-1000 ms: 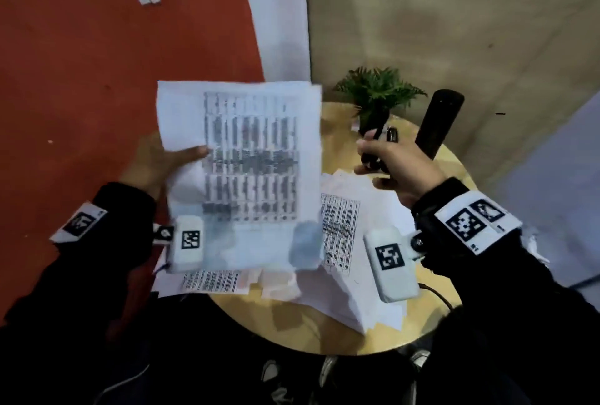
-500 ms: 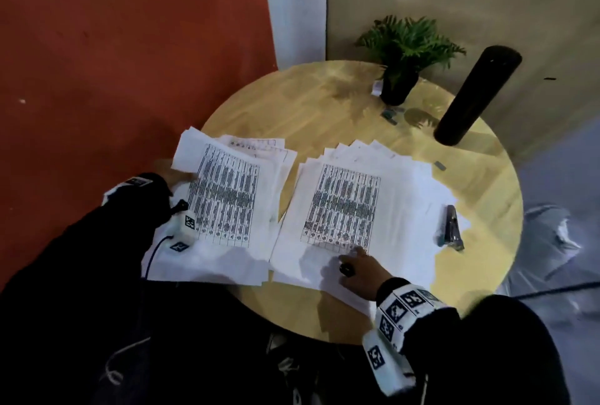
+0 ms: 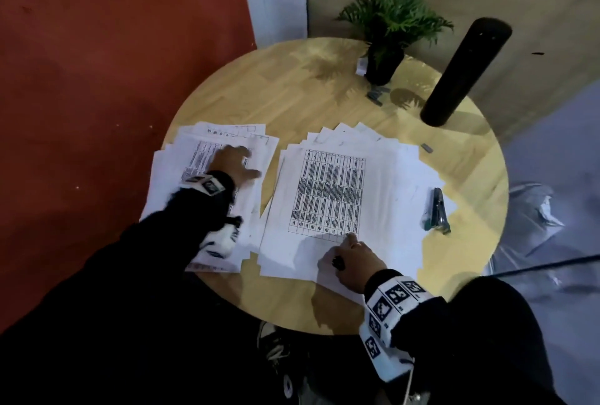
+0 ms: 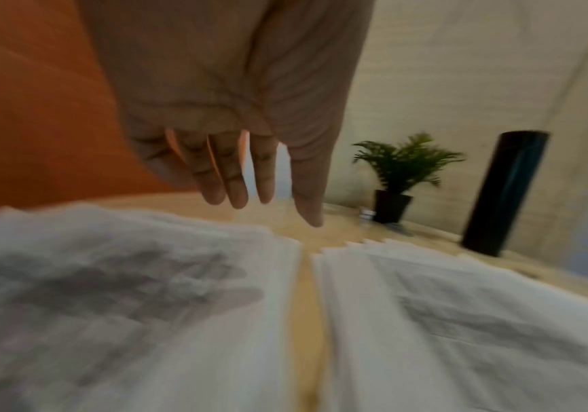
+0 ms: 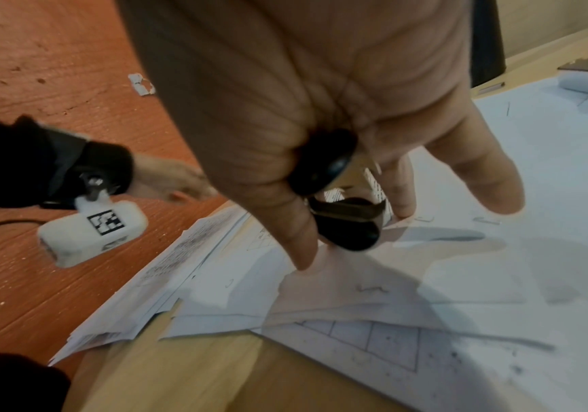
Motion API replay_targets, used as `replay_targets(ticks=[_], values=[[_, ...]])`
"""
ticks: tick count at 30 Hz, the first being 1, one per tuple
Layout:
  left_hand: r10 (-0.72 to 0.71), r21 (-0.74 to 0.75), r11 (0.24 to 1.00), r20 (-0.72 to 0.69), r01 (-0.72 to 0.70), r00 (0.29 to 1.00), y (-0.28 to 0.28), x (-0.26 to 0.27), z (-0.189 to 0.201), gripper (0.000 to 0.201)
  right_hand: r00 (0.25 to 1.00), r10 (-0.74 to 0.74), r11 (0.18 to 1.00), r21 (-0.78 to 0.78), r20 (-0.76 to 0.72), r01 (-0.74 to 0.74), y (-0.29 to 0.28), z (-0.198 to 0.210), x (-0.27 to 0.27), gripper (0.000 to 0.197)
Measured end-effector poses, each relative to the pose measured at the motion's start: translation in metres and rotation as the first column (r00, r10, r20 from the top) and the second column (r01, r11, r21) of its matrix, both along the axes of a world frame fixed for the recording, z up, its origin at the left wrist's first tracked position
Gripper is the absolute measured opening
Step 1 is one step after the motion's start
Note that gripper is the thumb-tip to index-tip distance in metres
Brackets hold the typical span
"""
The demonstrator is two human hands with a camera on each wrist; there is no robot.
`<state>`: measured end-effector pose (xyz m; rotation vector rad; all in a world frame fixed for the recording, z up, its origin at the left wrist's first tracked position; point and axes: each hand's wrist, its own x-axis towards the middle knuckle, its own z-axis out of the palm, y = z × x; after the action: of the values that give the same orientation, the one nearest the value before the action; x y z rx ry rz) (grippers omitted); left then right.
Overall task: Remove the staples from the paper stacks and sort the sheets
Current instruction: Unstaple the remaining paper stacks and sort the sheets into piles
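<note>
Two loose piles of printed sheets lie on a round wooden table [image 3: 292, 106]: a left pile [image 3: 194, 158] and a right pile [image 3: 331, 190]. My left hand [image 3: 240, 164] is spread flat over the left pile's top sheet; in the left wrist view its fingers [image 4: 236, 178] are straight, just above the paper [image 4: 109, 278]. My right hand [image 3: 349, 249] rests at the right pile's near edge and grips a black staple remover [image 5: 342, 220], with one fingertip [image 5: 303, 259] touching the paper. Bent pulled staples [image 5: 372, 290] lie on the sheets.
A grey stapler [image 3: 436, 210] lies at the right pile's right edge. At the table's far side stand a potted plant [image 3: 386, 41] and a tall black cylinder [image 3: 464, 70], with loose staple strips [image 3: 376, 93] between them. Red floor lies to the left.
The sheet my left hand held up now lies on the left pile, and that hand has moved onto it. My right hand came down from near the plant to the right pile's near edge.
</note>
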<state>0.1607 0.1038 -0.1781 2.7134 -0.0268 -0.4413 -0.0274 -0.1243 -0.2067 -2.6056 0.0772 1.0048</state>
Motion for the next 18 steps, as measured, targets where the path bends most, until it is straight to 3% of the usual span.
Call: replay_targets(ticks=[2, 6, 9, 14, 16, 18], values=[[-0.05, -0.025, 0.999, -0.09, 0.048, 0.995, -0.042, -0.017, -0.01, 0.072, 1.0, -0.003, 1.0, -0.012, -0.008, 0.003, -0.001, -0.002, 0.0, 0.041], [-0.102, 0.13, 0.981, -0.276, 0.142, 0.956, -0.085, -0.053, -0.035, 0.12, 0.999, -0.002, 1.0, -0.021, -0.042, 0.001, 0.004, -0.004, 0.001, 0.044], [-0.073, 0.205, 0.968, -0.331, 0.147, 0.941, -0.096, -0.064, -0.05, 0.131, 0.999, -0.01, 0.999, -0.031, -0.041, 0.009, 0.003, -0.003, 0.002, 0.041], [-0.063, 0.244, 0.96, -0.288, 0.137, 0.956, -0.11, -0.066, -0.044, 0.119, 0.999, 0.007, 0.999, -0.034, -0.039, -0.008, 0.003, -0.003, 0.003, 0.043], [-0.062, 0.217, 0.969, -0.24, 0.116, 0.969, -0.116, -0.068, -0.041, 0.098, 0.999, 0.014, 1.0, -0.024, -0.036, -0.015, 0.004, -0.002, 0.003, 0.045], [-0.022, 0.089, 0.995, -0.16, 0.037, 0.987, -0.117, -0.072, -0.039, 0.075, 1.0, 0.014, 1.0, -0.014, -0.028, -0.015, 0.003, 0.0, 0.002, 0.046]])
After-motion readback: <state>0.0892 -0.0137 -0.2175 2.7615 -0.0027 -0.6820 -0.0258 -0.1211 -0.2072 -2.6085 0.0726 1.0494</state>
